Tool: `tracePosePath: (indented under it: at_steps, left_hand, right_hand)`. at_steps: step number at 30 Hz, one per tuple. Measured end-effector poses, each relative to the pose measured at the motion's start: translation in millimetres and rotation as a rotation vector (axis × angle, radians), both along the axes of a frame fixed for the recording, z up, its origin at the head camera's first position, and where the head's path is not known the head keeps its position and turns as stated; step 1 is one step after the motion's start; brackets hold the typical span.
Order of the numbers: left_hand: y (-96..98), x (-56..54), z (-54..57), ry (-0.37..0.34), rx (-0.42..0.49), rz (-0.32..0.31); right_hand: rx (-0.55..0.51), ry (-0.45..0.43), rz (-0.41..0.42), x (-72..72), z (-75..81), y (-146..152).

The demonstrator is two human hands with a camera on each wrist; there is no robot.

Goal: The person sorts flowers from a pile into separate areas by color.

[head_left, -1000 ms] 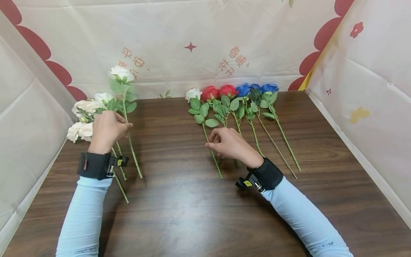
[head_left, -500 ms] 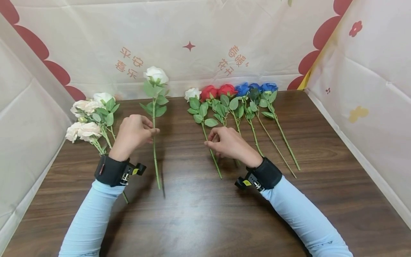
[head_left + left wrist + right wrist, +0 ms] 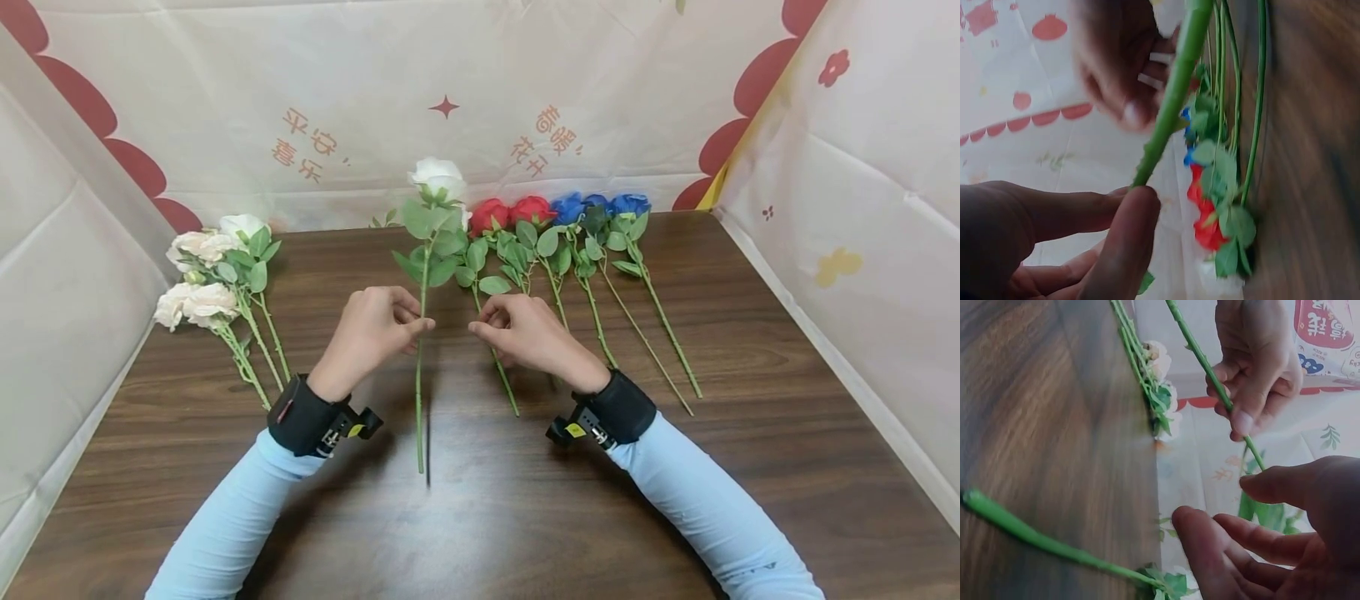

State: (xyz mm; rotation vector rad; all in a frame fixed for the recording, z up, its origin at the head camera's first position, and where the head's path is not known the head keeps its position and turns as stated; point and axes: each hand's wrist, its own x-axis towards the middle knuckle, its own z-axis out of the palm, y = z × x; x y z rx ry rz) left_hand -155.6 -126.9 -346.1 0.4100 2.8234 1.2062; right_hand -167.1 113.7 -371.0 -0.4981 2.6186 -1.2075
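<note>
A white rose (image 3: 438, 177) in hand hides all but a sliver of a second white bloom (image 3: 466, 219), while the right hand (image 3: 531, 335) covers parts of two red roses' stems (image 3: 561, 310). Light-blue sleeves (image 3: 225, 517) leave the head view's lower edge; the left wrist view blurs the right hand.

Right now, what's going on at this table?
A person's left hand pinches a white rose by its stem, holding it up over the table. The right hand is close by, thumb and fingers apart, holding nothing. Red flowers and blue flowers lie side by side to the right, stems toward the person; paler flowers lie in a cluster on the left.
</note>
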Motion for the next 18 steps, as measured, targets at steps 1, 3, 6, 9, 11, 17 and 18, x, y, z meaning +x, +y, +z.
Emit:
tracePosePath:
  at_steps: [1, 3, 6, 9, 11, 17, 18]
  left_hand:
    - [3.4, 1.9, -0.6, 0.01, 0.006, -0.009]
    - [9.7, 5.7, -2.2, 0.02, 0.026, -0.023]
    - [18.2, 10.8, -4.9, 0.038, 0.042, -0.043]
    - [25.5, 14.9, -8.0, 0.06, 0.061, -0.062]
    - [29.4, 17.1, -10.2, 0.079, 0.07, -0.074]
    - [35.3, 22.0, -14.0, 0.115, 0.071, -0.083]
    - [35.5, 22.8, -14.1, 0.117, 0.07, -0.084]
  right_hand:
    - [-0.021, -0.003, -0.002, 0.1, -0.4, -0.9]
    - [-0.068, -0.011, -0.007, 0.5, -1.0, -2.9]
    - [-0.148, -0.024, -0.013, 2.1, -1.3, -6.2]
    - [-0.228, -0.027, -0.011, 4.6, -1.5, -9.6]
    - [-0.282, -0.026, -0.016, 6.4, -1.5, -11.7]
    - [-0.41, -0.029, 0.0, 9.6, -3.0, -14.8]
    - [-0.424, -0.037, 0.005, 9.5, -3.4, -15.0]
